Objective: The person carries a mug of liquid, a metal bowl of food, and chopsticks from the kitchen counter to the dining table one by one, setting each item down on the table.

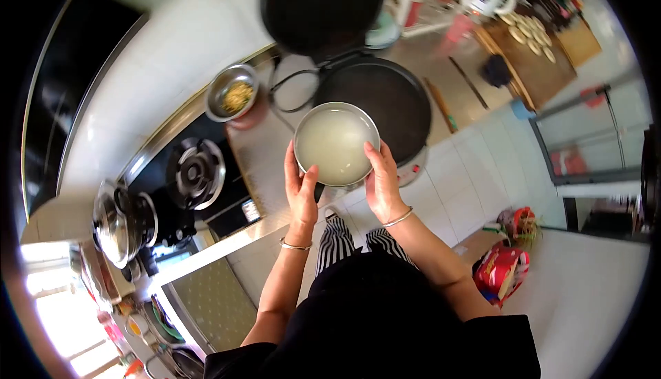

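Observation:
Both of my hands hold a round metal bowl [337, 143] of cloudy, pale liquid in front of me. My left hand [301, 190] grips its lower left rim, the thumb on the near edge. On the right side, my right hand [383, 179] has its thumb at the rim and its other fingers partly hidden beneath. Behind the bowl lies an open round electric griddle [385, 103], its dark lid [322, 7] raised. A steel bowl [233, 92] with yellowish food stands to the left of the griddle.
A gas stove [196, 172] and a lidded pot [118, 224] are at the left. Flat pale pieces lie on a wooden board [544, 62] at the upper right. A red bag [501, 272] sits on the floor at the right.

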`<action>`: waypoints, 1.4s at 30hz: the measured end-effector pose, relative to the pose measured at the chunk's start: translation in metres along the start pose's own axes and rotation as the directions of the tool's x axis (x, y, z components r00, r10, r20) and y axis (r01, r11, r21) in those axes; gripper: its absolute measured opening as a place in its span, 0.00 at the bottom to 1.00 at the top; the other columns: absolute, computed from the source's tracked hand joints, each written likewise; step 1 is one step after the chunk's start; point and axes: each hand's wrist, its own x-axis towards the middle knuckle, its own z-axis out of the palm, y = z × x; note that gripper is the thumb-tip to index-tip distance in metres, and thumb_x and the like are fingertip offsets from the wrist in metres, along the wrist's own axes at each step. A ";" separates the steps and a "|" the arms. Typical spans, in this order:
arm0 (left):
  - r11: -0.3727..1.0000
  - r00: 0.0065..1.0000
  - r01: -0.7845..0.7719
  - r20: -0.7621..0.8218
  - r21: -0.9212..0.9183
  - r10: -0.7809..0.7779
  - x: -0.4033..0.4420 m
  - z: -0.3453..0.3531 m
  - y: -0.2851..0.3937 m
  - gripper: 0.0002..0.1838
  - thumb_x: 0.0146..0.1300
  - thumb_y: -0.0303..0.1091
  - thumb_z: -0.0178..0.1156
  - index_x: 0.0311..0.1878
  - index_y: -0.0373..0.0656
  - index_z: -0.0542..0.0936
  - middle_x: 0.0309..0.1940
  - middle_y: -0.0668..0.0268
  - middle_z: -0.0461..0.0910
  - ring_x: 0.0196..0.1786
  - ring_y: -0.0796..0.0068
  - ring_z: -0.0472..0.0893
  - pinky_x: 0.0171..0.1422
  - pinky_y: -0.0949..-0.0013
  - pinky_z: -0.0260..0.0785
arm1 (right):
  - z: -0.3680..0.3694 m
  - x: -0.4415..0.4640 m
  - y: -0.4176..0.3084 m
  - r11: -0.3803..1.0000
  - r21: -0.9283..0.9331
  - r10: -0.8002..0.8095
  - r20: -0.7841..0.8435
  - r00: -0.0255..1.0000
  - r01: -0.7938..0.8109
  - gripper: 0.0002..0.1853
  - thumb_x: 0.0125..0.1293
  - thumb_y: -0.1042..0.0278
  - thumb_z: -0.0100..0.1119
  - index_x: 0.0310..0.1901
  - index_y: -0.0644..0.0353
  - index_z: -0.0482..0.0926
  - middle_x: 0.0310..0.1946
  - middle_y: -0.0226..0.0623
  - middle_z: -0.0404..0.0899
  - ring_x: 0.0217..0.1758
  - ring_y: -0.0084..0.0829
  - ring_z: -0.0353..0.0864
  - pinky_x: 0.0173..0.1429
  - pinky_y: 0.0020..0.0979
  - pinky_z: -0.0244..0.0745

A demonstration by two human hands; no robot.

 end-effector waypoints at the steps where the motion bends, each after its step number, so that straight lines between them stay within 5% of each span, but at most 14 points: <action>1: 1.000 0.998 0.013 0.055 -0.020 -0.012 -0.004 0.018 -0.003 0.35 0.63 0.28 0.55 0.73 0.41 0.55 0.70 0.60 0.60 0.71 0.66 0.61 0.73 0.64 0.53 | -0.015 -0.006 -0.014 0.999 0.033 -0.031 -0.033 0.999 0.032 0.31 0.63 0.57 0.63 0.64 0.61 0.65 0.56 0.33 0.71 0.58 0.24 0.70 0.62 0.28 0.66; 8: 0.992 0.953 0.122 0.284 -0.037 -0.107 -0.063 0.173 -0.043 0.35 0.62 0.27 0.54 0.73 0.41 0.55 0.70 0.59 0.59 0.72 0.64 0.60 0.74 0.63 0.53 | -0.148 -0.055 -0.122 0.966 0.102 -0.224 -0.115 0.968 0.236 0.40 0.63 0.52 0.62 0.69 0.62 0.55 0.63 0.37 0.64 0.65 0.29 0.64 0.66 0.35 0.61; 11: 0.994 0.931 0.110 0.351 -0.005 -0.101 -0.089 0.239 -0.072 0.35 0.62 0.31 0.54 0.72 0.40 0.56 0.66 0.59 0.64 0.67 0.66 0.66 0.71 0.64 0.59 | -0.202 -0.080 -0.168 0.929 0.099 -0.338 -0.166 0.926 0.357 0.39 0.65 0.54 0.59 0.70 0.64 0.54 0.64 0.39 0.63 0.66 0.30 0.63 0.67 0.34 0.60; 16: 0.980 0.851 0.195 0.493 0.024 -0.182 -0.122 0.345 -0.106 0.34 0.61 0.31 0.55 0.72 0.39 0.58 0.68 0.59 0.63 0.69 0.66 0.63 0.72 0.64 0.55 | -0.289 -0.104 -0.231 0.847 0.120 -0.473 -0.271 0.838 0.517 0.37 0.68 0.54 0.55 0.70 0.67 0.52 0.65 0.40 0.62 0.67 0.31 0.62 0.68 0.35 0.59; 24: 0.931 0.628 0.348 0.711 0.105 -0.315 -0.135 0.503 -0.178 0.36 0.60 0.26 0.55 0.72 0.37 0.57 0.71 0.54 0.58 0.73 0.63 0.57 0.75 0.62 0.50 | -0.424 -0.095 -0.319 0.733 0.149 -0.525 -0.497 0.691 0.664 0.33 0.70 0.51 0.51 0.68 0.64 0.59 0.63 0.38 0.67 0.66 0.31 0.65 0.69 0.34 0.59; 26: 0.938 0.549 0.331 0.786 0.109 -0.285 -0.129 0.543 -0.196 0.36 0.60 0.27 0.56 0.72 0.35 0.56 0.71 0.55 0.57 0.73 0.64 0.58 0.74 0.62 0.51 | -0.449 -0.088 -0.345 0.727 0.138 -0.515 -0.538 0.667 0.673 0.25 0.73 0.50 0.43 0.61 0.59 0.69 0.58 0.34 0.74 0.62 0.28 0.70 0.66 0.33 0.64; 33: 0.961 0.251 0.187 0.936 0.204 -0.248 -0.129 0.707 -0.232 0.37 0.65 0.31 0.56 0.73 0.35 0.52 0.70 0.54 0.58 0.68 0.64 0.65 0.70 0.64 0.59 | -0.534 -0.079 -0.446 0.628 0.054 -0.545 -0.681 0.489 0.777 0.28 0.72 0.47 0.44 0.65 0.58 0.66 0.61 0.34 0.71 0.64 0.31 0.70 0.68 0.35 0.63; 37: 0.927 0.102 0.271 0.949 0.260 -0.297 -0.134 0.801 -0.264 0.36 0.67 0.33 0.54 0.74 0.37 0.51 0.69 0.55 0.60 0.64 0.68 0.69 0.66 0.67 0.63 | -0.588 -0.067 -0.498 0.505 0.115 -0.460 -0.803 0.379 0.855 0.25 0.70 0.48 0.49 0.56 0.62 0.72 0.53 0.34 0.76 0.58 0.27 0.72 0.64 0.33 0.65; 42: 0.873 -0.010 0.312 0.920 0.374 -0.391 -0.159 0.916 -0.314 0.33 0.70 0.35 0.51 0.74 0.38 0.52 0.68 0.59 0.61 0.56 0.76 0.72 0.59 0.73 0.67 | -0.678 -0.059 -0.566 0.435 0.069 -0.480 -0.826 0.296 0.898 0.26 0.71 0.49 0.49 0.60 0.61 0.70 0.55 0.34 0.75 0.60 0.28 0.72 0.65 0.32 0.64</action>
